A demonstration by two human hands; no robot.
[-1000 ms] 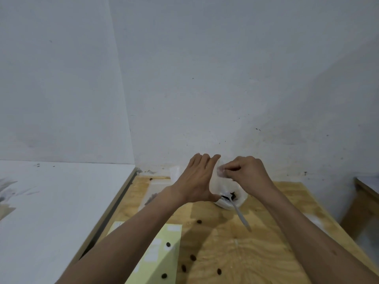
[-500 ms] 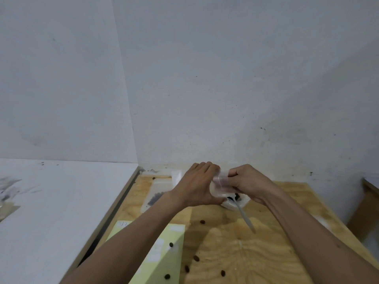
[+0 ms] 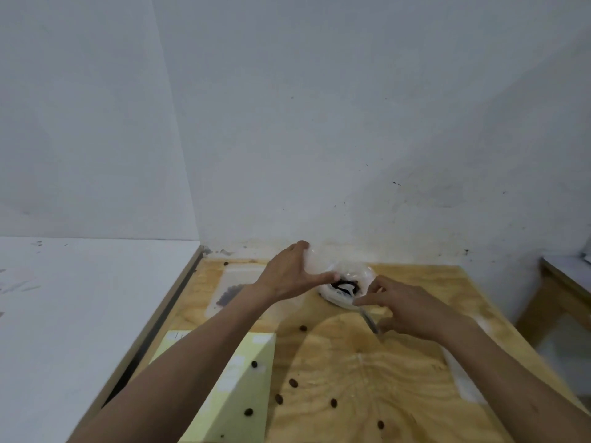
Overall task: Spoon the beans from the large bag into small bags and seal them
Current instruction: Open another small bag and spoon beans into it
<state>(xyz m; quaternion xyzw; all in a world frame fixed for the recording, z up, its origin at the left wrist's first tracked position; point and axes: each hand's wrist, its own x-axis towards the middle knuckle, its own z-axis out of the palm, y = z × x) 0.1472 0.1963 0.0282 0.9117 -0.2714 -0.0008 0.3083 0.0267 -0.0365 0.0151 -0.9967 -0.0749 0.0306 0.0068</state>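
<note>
The large clear bag (image 3: pixel 358 276) with dark beans inside lies at the back of the wooden table (image 3: pixel 399 378). My left hand (image 3: pixel 289 276) holds a small clear bag (image 3: pixel 315 265) upright between thumb and fingers, just left of the large bag. My right hand (image 3: pixel 406 306) pinches the handle of a clear plastic spoon (image 3: pixel 367 318), whose bowl reaches into the large bag's mouth. Another small bag (image 3: pixel 230 292) with beans in it lies flat to the left, partly behind my left wrist.
Several loose beans (image 3: pixel 292 383) are scattered over the front of the table. A pale yellow sheet (image 3: pixel 243 378) lies at the front left. A white surface (image 3: pixel 80 314) adjoins on the left, a wall stands right behind, and another table's edge (image 3: pixel 559 276) shows at the right.
My right hand let go of the small bag's mouth, dropped down to the right and took the spoon's handle. My left hand keeps the small bag and has shifted slightly left.
</note>
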